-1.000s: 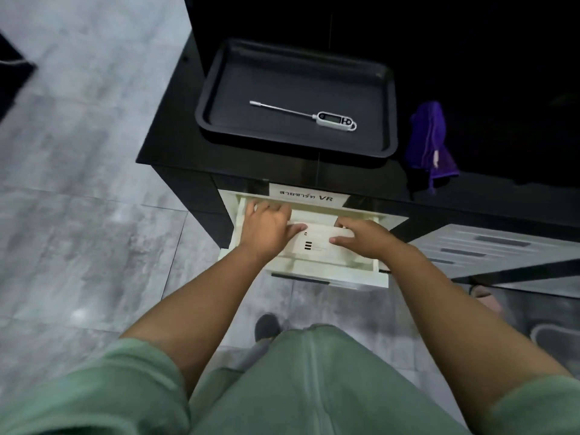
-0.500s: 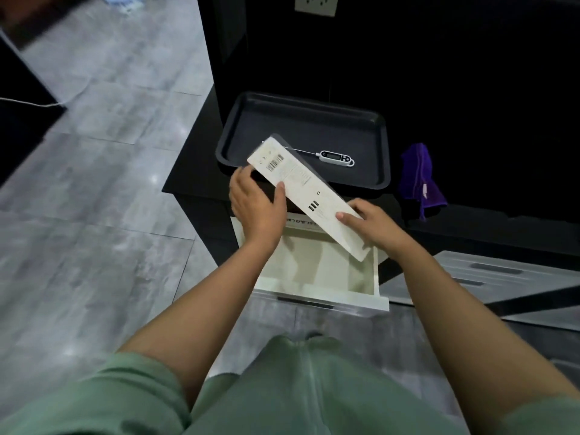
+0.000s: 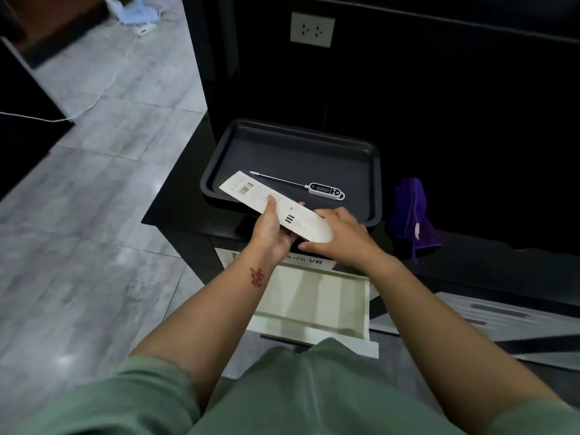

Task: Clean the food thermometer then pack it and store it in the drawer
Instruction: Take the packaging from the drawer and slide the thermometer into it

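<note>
Two hands hold one long white package (image 3: 276, 210) flat above the front edge of the black desk (image 3: 175, 202), its barcode end reaching over the near rim of the tray. Left hand (image 3: 271, 233) grips the package from beneath with the thumb pressed on its upper face; right hand (image 3: 342, 235) is closed over the package's near right end, fingers curled round the edge. Behind the package a dark rectangular tray (image 3: 373, 171) sits on the desk, and in it lies the food thermometer (image 3: 301, 186), alone, its thin metal probe pointing left and its white display head to the right, clear of the package and of both hands. Right of the tray, on the desk, a purple cloth (image 3: 411, 215) stands bunched up, just beside the tray's right rim but not in it. Below the desk edge the white drawer (image 3: 314, 309) is pulled open under the forearms; the part of its inside that shows holds nothing visible, though the arms cover its left side. A label ending in "VR" shows at the drawer's back edge.
</note>
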Demonstrator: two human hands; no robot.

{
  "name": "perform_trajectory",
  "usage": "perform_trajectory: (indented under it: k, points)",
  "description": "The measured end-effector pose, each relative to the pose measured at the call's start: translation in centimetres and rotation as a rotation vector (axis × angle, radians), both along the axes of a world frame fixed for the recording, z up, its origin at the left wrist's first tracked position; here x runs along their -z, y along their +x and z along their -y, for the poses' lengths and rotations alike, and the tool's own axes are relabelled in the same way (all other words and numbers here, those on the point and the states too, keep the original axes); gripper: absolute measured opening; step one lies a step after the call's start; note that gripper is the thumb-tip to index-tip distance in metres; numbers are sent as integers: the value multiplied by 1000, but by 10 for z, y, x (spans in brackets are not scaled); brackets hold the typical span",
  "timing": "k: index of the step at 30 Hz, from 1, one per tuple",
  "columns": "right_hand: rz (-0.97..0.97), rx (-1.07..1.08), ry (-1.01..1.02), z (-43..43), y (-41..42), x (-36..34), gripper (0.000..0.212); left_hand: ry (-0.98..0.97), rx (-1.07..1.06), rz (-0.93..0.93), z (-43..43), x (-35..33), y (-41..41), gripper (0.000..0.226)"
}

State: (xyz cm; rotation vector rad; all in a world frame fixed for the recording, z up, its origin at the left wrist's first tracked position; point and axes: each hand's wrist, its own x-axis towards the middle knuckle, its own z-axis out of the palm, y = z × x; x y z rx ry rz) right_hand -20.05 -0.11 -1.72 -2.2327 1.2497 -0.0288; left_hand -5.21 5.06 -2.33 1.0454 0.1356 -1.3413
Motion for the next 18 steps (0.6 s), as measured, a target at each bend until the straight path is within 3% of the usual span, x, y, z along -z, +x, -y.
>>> perform_trajectory:
  k: [3,13,18]
  points:
    - [-57,-79,-108,8,9,3,86,8,-16,-15,6,2,3,45]
    - [146,60,94,22,35,4,83,-4,34,77,31,0,29,85]
    - [287,108,140,26,43,5,64,-52,49,82,44,-3,36,94]
